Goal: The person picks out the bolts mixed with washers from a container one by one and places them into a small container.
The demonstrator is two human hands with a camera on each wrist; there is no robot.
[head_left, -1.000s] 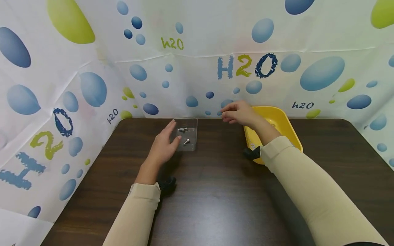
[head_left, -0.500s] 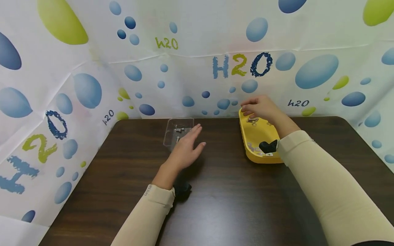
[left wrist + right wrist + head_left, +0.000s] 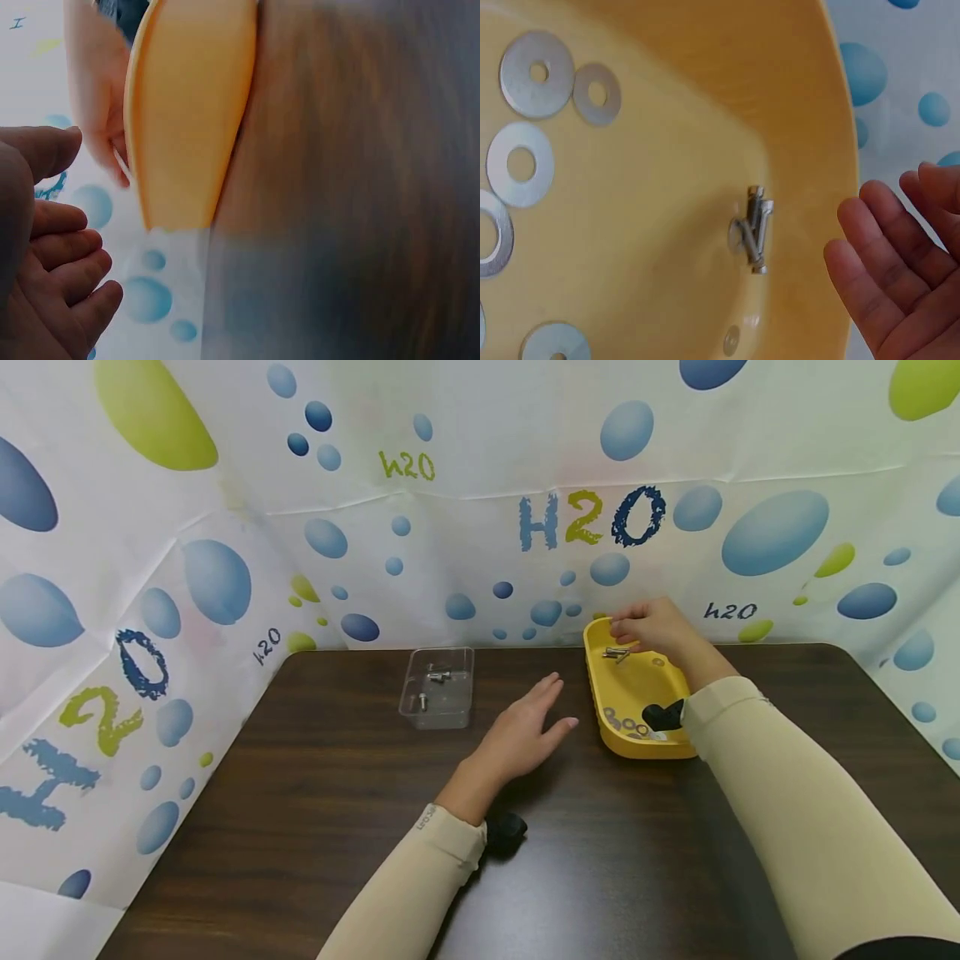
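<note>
My right hand (image 3: 660, 628) hovers over the far end of the yellow tray (image 3: 637, 695), its fingers loosely bent and holding nothing. In the right wrist view those fingertips (image 3: 847, 259) come over the tray's rim, near several metal bolts (image 3: 756, 225) lying together on the tray floor. Flat washers (image 3: 521, 165) of different sizes lie scattered in the same tray. My left hand (image 3: 519, 739) is stretched out above the table, left of the tray, with straight fingers and thumb apart. In the left wrist view the tray's outer wall (image 3: 191, 112) stands beyond this hand.
A clear plastic box (image 3: 442, 720) with a few bolts (image 3: 438, 677) inside stands at the back left of the dark wooden table (image 3: 300, 827). A white wall cover (image 3: 465, 427) with drops and H2O lettering rises behind the table's back edge.
My left hand has moved right, from the clear box toward the yellow tray. My right hand has shifted right from beside the tray to over its far end. The head view has turned slightly.
</note>
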